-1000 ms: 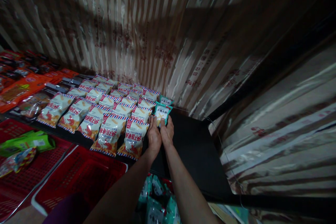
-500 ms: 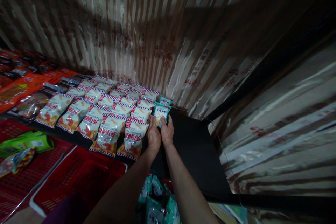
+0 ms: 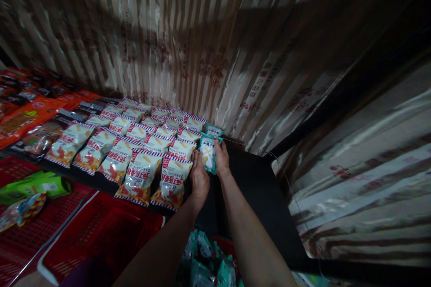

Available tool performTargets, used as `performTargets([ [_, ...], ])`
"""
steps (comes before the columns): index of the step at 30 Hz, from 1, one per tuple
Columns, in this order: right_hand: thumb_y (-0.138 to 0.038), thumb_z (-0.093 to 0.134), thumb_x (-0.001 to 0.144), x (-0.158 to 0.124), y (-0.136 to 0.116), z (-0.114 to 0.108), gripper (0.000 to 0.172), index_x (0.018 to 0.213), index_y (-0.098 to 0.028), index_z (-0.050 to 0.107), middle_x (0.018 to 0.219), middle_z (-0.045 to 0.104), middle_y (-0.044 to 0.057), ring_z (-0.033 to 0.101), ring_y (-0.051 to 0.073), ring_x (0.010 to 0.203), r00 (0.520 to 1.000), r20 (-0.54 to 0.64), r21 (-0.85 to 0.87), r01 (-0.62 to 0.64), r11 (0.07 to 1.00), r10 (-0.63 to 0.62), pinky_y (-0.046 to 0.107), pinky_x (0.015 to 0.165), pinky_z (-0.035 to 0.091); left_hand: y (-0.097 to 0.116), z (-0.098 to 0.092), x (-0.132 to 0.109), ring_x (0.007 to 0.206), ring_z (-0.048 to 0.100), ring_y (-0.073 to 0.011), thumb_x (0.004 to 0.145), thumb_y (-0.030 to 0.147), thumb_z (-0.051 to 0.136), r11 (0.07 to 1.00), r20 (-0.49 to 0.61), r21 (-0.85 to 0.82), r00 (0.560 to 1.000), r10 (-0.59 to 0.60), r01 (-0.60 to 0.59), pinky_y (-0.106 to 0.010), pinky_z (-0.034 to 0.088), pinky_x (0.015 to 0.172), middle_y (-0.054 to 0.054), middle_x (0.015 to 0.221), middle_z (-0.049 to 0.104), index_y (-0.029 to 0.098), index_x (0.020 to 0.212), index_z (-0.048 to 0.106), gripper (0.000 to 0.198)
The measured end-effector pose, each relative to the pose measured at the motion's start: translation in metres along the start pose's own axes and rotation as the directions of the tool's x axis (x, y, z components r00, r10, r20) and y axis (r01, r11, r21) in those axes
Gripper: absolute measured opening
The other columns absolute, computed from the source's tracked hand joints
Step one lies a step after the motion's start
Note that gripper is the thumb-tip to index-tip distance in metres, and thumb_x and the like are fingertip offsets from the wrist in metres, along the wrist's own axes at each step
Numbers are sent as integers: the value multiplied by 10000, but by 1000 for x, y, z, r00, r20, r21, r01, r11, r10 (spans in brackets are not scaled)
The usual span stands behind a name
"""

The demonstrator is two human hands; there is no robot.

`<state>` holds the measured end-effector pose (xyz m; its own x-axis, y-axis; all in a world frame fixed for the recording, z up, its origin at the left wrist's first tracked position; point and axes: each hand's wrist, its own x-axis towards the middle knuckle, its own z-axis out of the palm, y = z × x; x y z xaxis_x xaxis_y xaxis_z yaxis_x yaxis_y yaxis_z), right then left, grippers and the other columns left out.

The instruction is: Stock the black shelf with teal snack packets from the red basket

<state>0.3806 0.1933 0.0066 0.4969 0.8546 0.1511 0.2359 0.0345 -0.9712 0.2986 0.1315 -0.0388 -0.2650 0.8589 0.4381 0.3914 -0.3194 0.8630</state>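
Observation:
A teal and white snack bag (image 3: 208, 152) stands on the black shelf, with both of my hands around it. My left hand (image 3: 200, 178) is at its lower left edge, squeezed in beside the white snack bags (image 3: 173, 179). Along its right edge lie the fingers of my right hand (image 3: 222, 159). The bag is held between the two hands. Directly behind it stands another teal snack bag (image 3: 214, 130), partly hidden. Rows of white bags with red print and striped edges fill the shelf to the left.
Orange packets (image 3: 30, 116) and dark packets lie farther left. Below the shelf are red baskets (image 3: 101, 228), a green packet (image 3: 37, 186) and several teal bags (image 3: 205, 264) under my forearms. Striped wrapping (image 3: 188, 54) covers the back; a thin wire (image 3: 286, 179) runs at the right.
My right hand has shifted up and to the right, from the front of the teal bag to its right edge. More of the bag's front shows. My left hand sits slightly lower.

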Motion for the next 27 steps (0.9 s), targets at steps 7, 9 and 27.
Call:
performTargets([
  [7, -559, 546, 763, 11, 7, 4, 549, 1203, -233, 584, 882, 729, 21, 669, 161, 684, 997, 44, 36, -67, 997, 65, 280, 685, 523, 0, -1, 0, 1358, 346, -215, 833, -5, 298, 1000, 3, -3, 1000, 7, -7, -415, 298, 1139, -165, 1396, 462, 99, 1302, 487, 516],
  [9, -545, 548, 766, 13, 9, 4, 515, 1175, -237, 600, 846, 728, 10, 664, 158, 666, 998, 48, 19, -53, 998, 52, 283, 694, 521, 0, 0, 0, 1354, 354, -202, 829, -9, 296, 1000, -4, -7, 1000, 7, -7, -406, 299, 1139, -147, 1387, 479, 108, 1296, 492, 520],
  [27, -528, 473, 820, -51, -4, -27, 576, 1288, -194, 502, 1339, 538, 91, 500, 216, 1229, 990, -118, -111, 65, 992, -78, 411, 1066, 335, 6, -9, 2, 1402, 248, -174, 849, 38, 298, 997, 60, 27, 996, 70, -72, -401, 223, 1163, -136, 1431, 427, 97, 1321, 447, 498],
])
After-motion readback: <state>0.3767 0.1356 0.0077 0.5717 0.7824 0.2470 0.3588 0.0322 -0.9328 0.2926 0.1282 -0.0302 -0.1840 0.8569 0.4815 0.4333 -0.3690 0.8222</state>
